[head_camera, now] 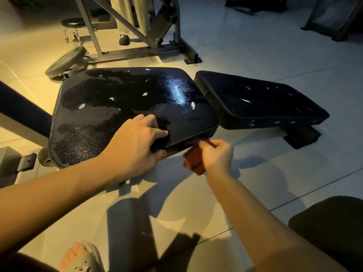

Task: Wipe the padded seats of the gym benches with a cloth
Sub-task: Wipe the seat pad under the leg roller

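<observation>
Large seat pad (121,99) shown glistening with wet streaks across top; top judged largely wiped. Pad's near edge is clasped by left hand (135,142), fingers above, thumb beneath. Red-brown cloth (193,160) is bunched in curled fingers of right hand (216,154), held against pad's near side. Second pad (255,97), right of it, looks dry, judged not yet wiped.

no txt or labels readable; sandal (88,259) print too blurry.
</observation>
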`<state>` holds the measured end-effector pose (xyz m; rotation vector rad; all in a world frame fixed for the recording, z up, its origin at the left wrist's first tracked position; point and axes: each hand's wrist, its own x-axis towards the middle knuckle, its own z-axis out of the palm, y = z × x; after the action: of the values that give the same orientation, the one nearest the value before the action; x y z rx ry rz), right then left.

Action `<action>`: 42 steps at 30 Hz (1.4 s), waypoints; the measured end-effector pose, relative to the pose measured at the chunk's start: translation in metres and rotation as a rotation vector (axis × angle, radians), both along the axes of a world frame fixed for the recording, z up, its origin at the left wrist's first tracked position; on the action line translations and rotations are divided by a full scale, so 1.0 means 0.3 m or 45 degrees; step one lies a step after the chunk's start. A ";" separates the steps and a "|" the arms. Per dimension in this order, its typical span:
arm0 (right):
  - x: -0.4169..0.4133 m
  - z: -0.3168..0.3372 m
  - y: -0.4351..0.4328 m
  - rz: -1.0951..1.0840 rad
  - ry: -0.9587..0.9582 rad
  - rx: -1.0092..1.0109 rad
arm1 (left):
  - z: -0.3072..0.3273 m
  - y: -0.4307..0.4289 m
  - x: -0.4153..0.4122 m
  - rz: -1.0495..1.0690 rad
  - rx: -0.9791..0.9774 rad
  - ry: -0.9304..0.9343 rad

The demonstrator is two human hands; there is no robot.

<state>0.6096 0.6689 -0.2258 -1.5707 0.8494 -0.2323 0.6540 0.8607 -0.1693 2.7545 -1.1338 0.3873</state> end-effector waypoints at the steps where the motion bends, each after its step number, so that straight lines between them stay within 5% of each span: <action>1: 0.009 0.004 -0.017 -0.066 0.014 0.007 | 0.000 -0.003 -0.002 0.004 0.000 0.000; 7: -0.021 0.008 0.037 0.129 -0.089 -0.039 | -0.001 0.009 -0.001 -0.027 0.000 -0.007; 13: 0.016 0.008 -0.029 -0.069 -0.010 -0.052 | 0.000 -0.002 0.002 -0.004 0.007 -0.003; 19: -0.021 0.019 0.026 0.161 -0.089 -0.071 | 0.006 0.003 0.005 -0.033 0.006 0.010; 25: 0.029 0.009 -0.047 -0.115 0.010 -0.062 | 0.001 -0.002 -0.011 0.006 0.011 0.014; 32: -0.023 0.015 0.069 0.107 -0.045 -0.005 | 0.014 -0.004 -0.006 -0.003 0.020 0.006; 38: 0.027 0.020 -0.062 -0.155 -0.061 0.041 | 0.016 -0.012 0.002 0.002 -0.015 0.036; 42: -0.013 -0.007 0.055 0.058 -0.119 -0.021 | 0.016 -0.007 -0.001 -0.024 -0.001 0.008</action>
<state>0.6057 0.6855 -0.2278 -1.5803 0.7396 -0.2782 0.6537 0.8587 -0.1644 2.7401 -1.1570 0.3763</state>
